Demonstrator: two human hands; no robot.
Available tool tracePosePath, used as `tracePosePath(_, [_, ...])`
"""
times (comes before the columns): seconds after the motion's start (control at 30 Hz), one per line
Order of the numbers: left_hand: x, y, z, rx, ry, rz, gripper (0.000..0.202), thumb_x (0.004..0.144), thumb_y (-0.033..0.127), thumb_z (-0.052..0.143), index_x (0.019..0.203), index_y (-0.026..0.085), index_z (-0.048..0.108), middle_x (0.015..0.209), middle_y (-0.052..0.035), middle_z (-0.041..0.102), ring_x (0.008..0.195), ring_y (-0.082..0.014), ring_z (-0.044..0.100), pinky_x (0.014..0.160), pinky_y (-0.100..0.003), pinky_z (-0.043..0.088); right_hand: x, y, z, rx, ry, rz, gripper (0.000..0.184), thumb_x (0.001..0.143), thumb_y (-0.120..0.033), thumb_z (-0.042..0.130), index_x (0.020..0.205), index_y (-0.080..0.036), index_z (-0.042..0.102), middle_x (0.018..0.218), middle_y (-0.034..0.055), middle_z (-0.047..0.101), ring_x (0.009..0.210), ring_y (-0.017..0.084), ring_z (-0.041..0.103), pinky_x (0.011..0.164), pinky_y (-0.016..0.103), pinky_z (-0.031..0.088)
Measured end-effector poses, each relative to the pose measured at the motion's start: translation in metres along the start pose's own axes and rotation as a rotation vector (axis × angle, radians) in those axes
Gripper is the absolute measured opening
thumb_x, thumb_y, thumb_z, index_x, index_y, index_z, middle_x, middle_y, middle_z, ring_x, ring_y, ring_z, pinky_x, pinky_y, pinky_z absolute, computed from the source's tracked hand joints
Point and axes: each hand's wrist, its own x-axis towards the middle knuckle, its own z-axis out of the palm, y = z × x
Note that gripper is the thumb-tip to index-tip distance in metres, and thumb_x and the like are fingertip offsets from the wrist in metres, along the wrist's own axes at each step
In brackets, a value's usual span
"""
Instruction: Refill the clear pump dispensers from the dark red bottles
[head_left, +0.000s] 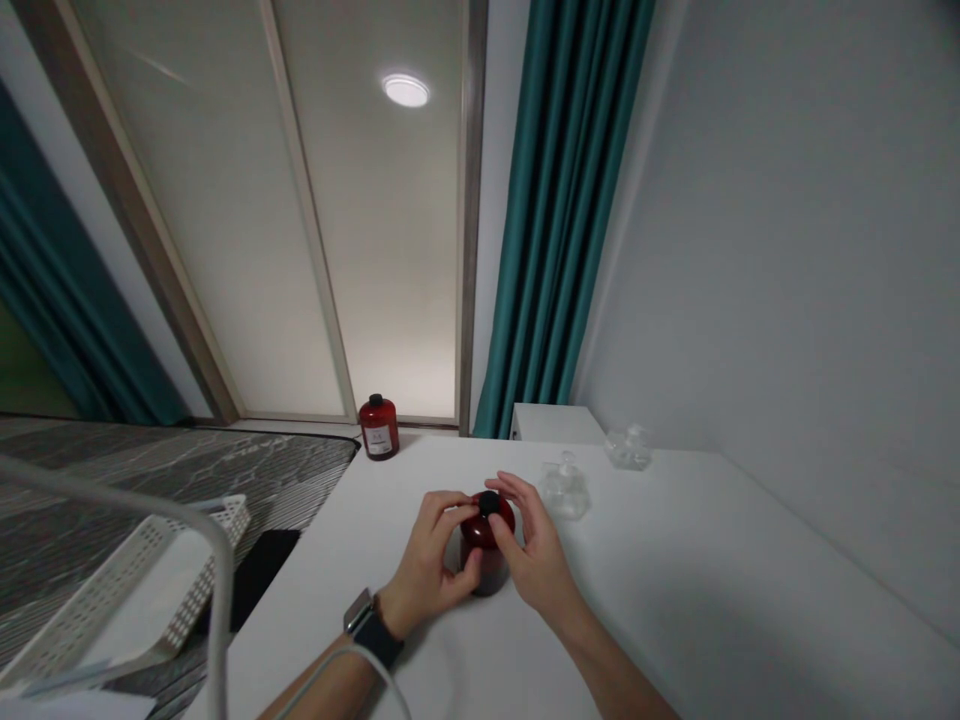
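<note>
A dark red bottle [486, 572] with a black cap [488, 502] stands upright on the white table in front of me. My left hand [439, 550], with a watch at the wrist, curls its fingers and thumb around the left side of the bottle. My right hand [529, 535] is at the bottle's upper right, its thumb and fingers around the black cap. Just beyond my right hand sits a clear bottle [565, 488]. Farther off to the right is another clear container [628, 448].
A second red bottle [379, 430] with a white label stands at the table's far left corner. To the left is a white perforated basket [161, 590] below a grey curved bar [221, 600]. A white cabinet [556, 424] stands behind the table [675, 580], near a teal curtain [566, 200].
</note>
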Motion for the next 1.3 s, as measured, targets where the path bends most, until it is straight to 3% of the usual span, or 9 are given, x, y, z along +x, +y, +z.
tracePosePath(1.3, [0.0002, 0.001, 0.0002, -0.009, 0.009, -0.012, 0.042, 0.081, 0.013, 0.057, 0.122, 0.021, 0.052, 0.11, -0.0114, 0.059, 0.101, -0.0266, 0.059, 0.082, -0.042, 0.055, 0.0003, -0.0004, -0.0008, 0.026, -0.031, 0.008, 0.04, 0.094, -0.025, 0.055, 0.133, -0.026, 0.052, 0.12, 0.0071, 0.067, 0.115, 0.022, 0.062, 0.108, 0.043, 0.044])
